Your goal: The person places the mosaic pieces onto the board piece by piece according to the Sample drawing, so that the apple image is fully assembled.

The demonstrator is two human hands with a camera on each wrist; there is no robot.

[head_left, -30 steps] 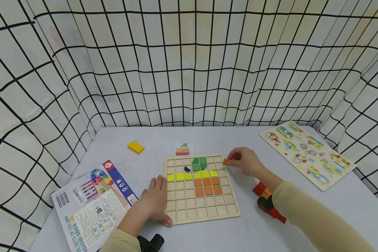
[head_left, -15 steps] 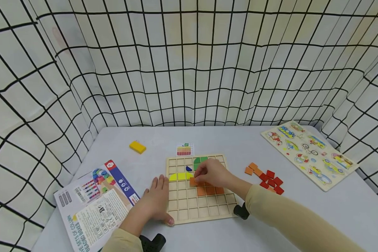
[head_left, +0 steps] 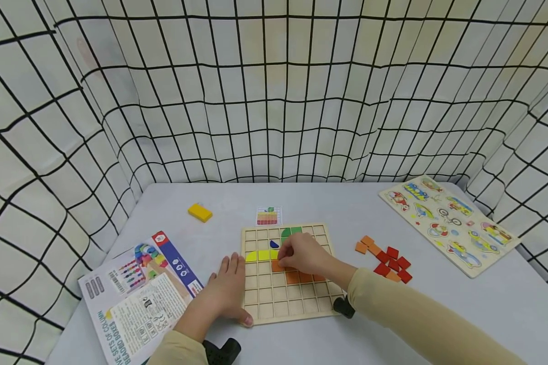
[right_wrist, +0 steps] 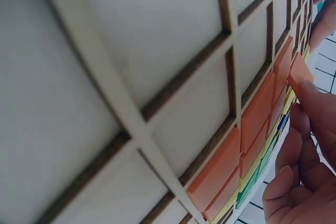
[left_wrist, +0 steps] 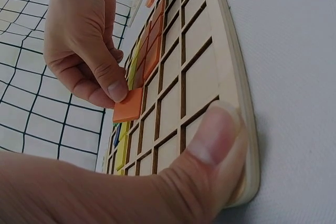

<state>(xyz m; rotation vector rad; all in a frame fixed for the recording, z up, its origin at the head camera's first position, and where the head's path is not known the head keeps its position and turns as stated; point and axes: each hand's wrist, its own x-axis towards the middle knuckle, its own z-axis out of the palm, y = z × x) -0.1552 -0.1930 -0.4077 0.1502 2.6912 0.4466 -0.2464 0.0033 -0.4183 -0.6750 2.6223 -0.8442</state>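
Observation:
A wooden grid board lies in the middle of the table, with green, blue, yellow and orange tiles set in its cells. My right hand is over the board and pinches an orange square tile between thumb and fingers, tilted just above a cell beside the other orange tiles. My left hand lies flat on the table with its thumb pressed against the board's near left edge.
Loose orange and red tiles lie right of the board. A small pattern card sits behind it, a yellow block at the back left. A printed box lid lies at the left, a vehicle puzzle board at the right.
My right hand carried the orange tile from the board's right side leftward over the board and lowered it toward a cell. The left hand stayed in place.

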